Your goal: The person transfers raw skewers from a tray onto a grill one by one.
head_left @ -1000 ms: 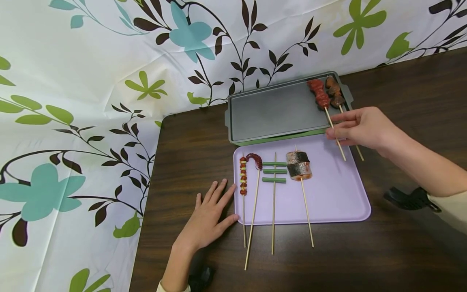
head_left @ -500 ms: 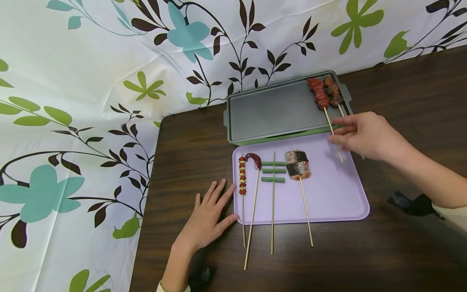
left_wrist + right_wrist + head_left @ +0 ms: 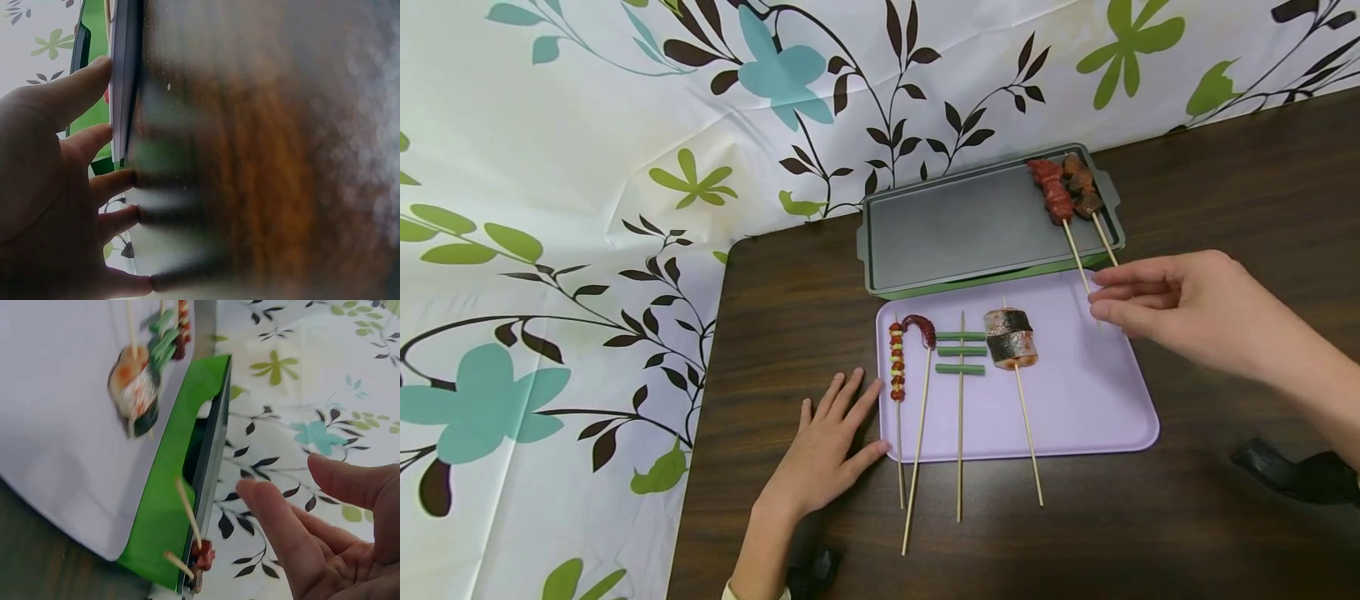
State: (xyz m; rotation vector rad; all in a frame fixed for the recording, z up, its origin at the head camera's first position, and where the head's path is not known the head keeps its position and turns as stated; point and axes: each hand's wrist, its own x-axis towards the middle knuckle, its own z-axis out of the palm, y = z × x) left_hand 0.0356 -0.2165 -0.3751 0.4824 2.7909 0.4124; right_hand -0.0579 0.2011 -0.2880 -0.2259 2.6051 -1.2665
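My left hand (image 3: 820, 458) lies on the table with its fingers spread, the thumb and fingertips at the left edge of the lilac tray (image 3: 1090, 408). My right hand (image 3: 1180, 308) hovers near the stick ends of a red meat skewer (image 3: 1052, 192) and a brown meat skewer (image 3: 1082, 187). Both skewers lie side by side at the right end of the dark grill plate (image 3: 955, 229). In the right wrist view, the right thumb (image 3: 344, 478) and fingers stand apart with nothing between them.
On the tray lie a red-and-yellow skewer (image 3: 897, 362), a tentacle skewer (image 3: 919, 327), a green-piece skewer (image 3: 961, 351) and a fish skewer (image 3: 1011, 337), sticks overhanging the front edge. The grill's green base (image 3: 156, 519) stands against the tray. Behind hangs a leaf-patterned cloth (image 3: 625, 150).
My right hand has let go of the red meat skewer's stick and drawn back to the right and towards me. The left hand has kept its place.
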